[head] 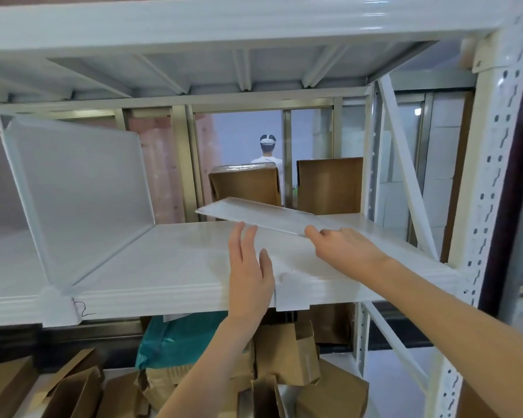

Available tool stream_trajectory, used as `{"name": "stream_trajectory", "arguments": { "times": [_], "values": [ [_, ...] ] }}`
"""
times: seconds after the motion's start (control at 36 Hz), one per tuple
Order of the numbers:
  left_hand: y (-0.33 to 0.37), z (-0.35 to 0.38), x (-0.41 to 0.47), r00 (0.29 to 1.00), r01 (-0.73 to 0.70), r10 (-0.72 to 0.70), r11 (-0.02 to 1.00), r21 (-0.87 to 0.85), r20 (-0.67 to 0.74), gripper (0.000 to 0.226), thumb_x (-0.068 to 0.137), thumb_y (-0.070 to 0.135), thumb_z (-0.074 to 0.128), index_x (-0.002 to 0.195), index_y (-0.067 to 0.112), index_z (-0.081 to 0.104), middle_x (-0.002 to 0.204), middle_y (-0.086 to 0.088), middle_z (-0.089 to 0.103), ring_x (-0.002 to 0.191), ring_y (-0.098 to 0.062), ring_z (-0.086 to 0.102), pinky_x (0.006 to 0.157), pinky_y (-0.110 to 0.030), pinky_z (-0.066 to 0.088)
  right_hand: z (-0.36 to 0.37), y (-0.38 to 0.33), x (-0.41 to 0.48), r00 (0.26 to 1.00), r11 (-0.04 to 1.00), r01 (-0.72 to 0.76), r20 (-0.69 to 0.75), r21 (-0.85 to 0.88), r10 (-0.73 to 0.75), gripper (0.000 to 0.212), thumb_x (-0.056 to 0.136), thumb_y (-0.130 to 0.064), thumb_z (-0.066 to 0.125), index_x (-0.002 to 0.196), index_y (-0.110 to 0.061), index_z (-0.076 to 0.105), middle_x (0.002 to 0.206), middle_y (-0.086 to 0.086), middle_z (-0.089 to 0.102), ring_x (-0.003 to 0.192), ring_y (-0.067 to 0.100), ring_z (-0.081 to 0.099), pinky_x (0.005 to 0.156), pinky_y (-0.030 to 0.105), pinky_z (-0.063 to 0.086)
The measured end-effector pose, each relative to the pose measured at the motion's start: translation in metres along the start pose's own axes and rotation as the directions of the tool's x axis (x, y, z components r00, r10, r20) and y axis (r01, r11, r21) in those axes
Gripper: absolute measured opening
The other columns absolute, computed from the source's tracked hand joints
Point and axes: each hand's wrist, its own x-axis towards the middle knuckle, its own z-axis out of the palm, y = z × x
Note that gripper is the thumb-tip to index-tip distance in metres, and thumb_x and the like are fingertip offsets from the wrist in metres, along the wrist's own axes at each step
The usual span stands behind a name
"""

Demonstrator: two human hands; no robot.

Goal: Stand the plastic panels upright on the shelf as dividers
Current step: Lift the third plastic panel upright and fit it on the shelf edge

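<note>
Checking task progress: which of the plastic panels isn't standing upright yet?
The panel in the right hand, held nearly flat above the shelf before the boxes. The left panel already stands as a divider.

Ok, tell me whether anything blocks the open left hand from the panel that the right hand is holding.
Nothing visible does. The left hand is open just below the tilted plastic panel, with only bare shelf under it. The right hand grips the panel's near edge, off to the side.
</note>
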Motion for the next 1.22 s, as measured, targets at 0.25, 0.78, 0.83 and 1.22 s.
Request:
{"name": "stream_trajectory", "arguments": {
  "times": [0.25,0.78,0.83,1.22],
  "values": [
    [0.033,0.006,-0.001,0.922,0.185,-0.149,0.98,-0.069,0.358,0.07,0.095,0.038,0.046,0.149,0.032,0.001,0.158,0.014,0.002,0.141,-0.004,0.019,0.101,-0.004,0.006,-0.002,-0.016,-0.014,0.947,0.873,-0.141,-0.194,0.466,0.257,0.021,0.096,-0.021,0.046,0.116,-0.02,0.041,0.08,0.001,0.058,0.061,0.014,0.058,0.058,0.032,0.056],
    [0.053,-0.002,0.025,0.938,0.274,-0.16,0.886,-0.374,0.307,0.069,0.083,0.001,0.062,0.139,0.03,0.036,0.119,0.007,0.061,0.103,-0.006,0.06,0.088,-0.026,0.05,-0.042,-0.055,0.022,0.914,0.511,-0.238,0.012,0.826,0.406,0.056,0.094,-0.037,0.046,0.144,-0.039,0.02,0.109,0.004,0.065,0.098,0.027,0.064,0.087,0.041,0.053],
    [0.053,-0.004,0.027,0.934,0.279,-0.156,0.88,-0.383,0.32,0.068,0.084,0.005,0.063,0.142,0.027,0.034,0.122,0.002,0.061,0.108,-0.011,0.06,0.09,-0.03,0.053,-0.046,-0.054,0.024,0.915,0.51,-0.248,0.027,0.824,0.401,0.052,0.094,-0.035,0.046,0.14,-0.039,0.024,0.105,0.005,0.066,0.095,0.028,0.064,0.084,0.042,0.054],
    [0.041,-0.022,0.049,0.802,0.4,-0.183,0.872,-0.283,0.569,0.063,0.086,0.022,0.065,0.142,0.031,0.036,0.136,0.007,0.054,0.123,-0.016,0.055,0.1,-0.039,0.05,-0.065,-0.048,0.041,0.91,0.481,-0.333,0.143,0.811,0.388,0.05,0.096,-0.015,0.049,0.142,-0.014,0.03,0.104,0.006,0.057,0.088,0.022,0.062,0.068,0.03,0.054]
  ]
}}
